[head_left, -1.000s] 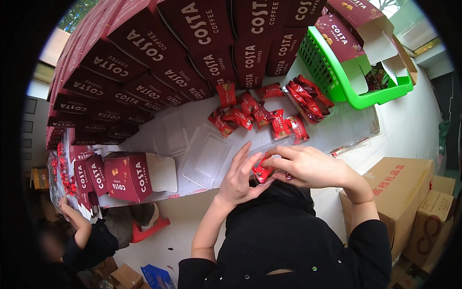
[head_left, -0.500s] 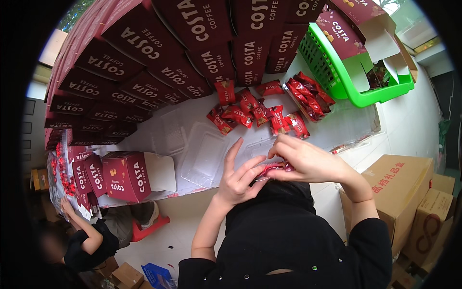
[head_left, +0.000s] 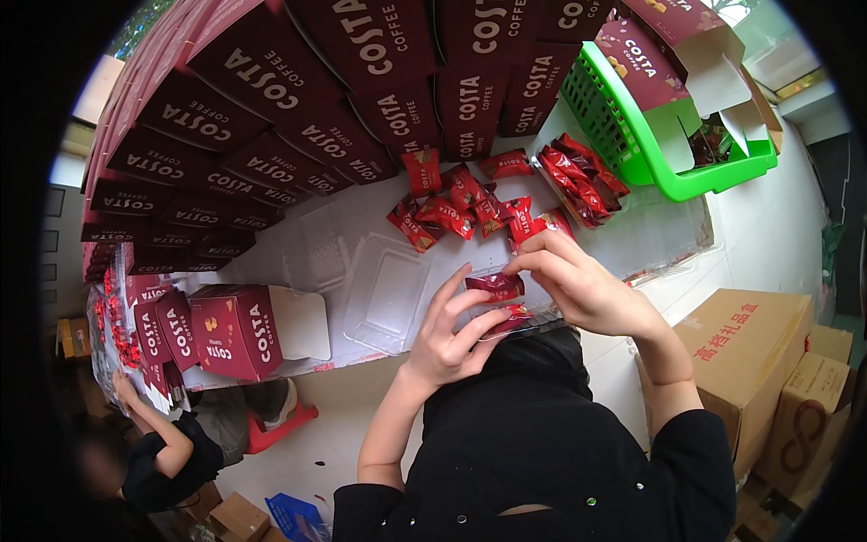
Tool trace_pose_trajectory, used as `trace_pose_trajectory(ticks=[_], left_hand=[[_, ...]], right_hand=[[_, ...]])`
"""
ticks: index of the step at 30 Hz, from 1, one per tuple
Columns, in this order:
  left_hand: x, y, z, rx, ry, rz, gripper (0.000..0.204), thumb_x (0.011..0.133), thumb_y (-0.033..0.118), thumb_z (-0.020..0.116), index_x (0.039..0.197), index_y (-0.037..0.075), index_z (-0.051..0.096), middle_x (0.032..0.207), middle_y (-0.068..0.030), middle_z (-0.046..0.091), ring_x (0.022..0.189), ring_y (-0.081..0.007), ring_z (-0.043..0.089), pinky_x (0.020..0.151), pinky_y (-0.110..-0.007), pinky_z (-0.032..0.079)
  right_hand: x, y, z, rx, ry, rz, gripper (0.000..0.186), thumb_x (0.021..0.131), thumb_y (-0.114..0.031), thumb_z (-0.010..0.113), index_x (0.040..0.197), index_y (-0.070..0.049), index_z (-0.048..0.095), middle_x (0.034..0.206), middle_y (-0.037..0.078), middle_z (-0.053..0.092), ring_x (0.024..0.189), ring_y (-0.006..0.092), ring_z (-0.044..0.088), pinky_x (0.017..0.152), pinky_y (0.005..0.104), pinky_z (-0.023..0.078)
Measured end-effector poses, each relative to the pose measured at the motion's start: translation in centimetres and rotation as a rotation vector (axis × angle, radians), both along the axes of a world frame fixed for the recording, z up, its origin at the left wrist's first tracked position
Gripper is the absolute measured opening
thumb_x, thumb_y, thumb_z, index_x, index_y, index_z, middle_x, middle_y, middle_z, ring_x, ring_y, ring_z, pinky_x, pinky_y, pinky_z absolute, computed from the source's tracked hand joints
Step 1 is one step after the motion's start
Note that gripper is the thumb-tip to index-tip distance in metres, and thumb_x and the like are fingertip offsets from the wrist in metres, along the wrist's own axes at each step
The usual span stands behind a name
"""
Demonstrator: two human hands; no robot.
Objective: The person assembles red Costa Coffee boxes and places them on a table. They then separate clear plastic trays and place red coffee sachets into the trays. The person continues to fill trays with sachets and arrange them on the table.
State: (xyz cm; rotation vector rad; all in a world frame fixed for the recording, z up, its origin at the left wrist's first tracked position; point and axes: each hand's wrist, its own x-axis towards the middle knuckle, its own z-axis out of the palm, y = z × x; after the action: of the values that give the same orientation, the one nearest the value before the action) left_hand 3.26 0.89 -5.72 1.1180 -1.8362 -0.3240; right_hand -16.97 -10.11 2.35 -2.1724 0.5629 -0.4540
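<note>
From far away, I see a dark red box (head_left: 237, 334) on the left, stiff and smooth, its pale flap out. Next, thin, shiny plastic trays (head_left: 390, 291) lie flat, maybe to be easy to reach. The left hand (head_left: 442, 341) has its fingers spread over a clear tray (head_left: 544, 318), seemingly to steady it; I can't tell if it grips. Two crinkly red packets (head_left: 495, 287) lie between the hands. The right hand (head_left: 571, 287) bends its fingertips near the upper one; I can't tell if it's pinched. Farther right, a hard green basket (head_left: 664, 176) has little holes.
</note>
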Motion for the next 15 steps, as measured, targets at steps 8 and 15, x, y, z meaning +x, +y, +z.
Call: trace_pose_trajectory(ticks=[8,15], left_hand=[[-0.2,0.1,-0.2,-0.016,0.009,0.027,0.038,0.069,0.011,0.085,0.104,0.014,0.073,0.127,-0.0092,0.049,0.122,-0.0431,0.053,0.1,-0.047,0.051],[-0.1,0.0,0.1,0.0,-0.051,0.022,0.031,0.072,0.014,0.081,0.102,0.014,0.073,0.129,-0.0071,0.057,0.122,-0.042,0.052,0.099,-0.048,0.049]], right_hand=[[0.5,1.2,-0.2,-0.463,0.181,-0.068,0.033,0.079,-0.009,0.066,0.11,-0.001,0.063,0.114,0.012,0.054,0.1,0.0283,0.058,0.083,0.0359,0.049],[0.8,1.2,-0.1,-0.62,0.209,-0.025,0.03,0.073,-0.011,0.065,0.101,-0.001,0.065,0.114,0.011,0.056,0.091,0.0215,0.058,0.077,0.0308,0.048]])
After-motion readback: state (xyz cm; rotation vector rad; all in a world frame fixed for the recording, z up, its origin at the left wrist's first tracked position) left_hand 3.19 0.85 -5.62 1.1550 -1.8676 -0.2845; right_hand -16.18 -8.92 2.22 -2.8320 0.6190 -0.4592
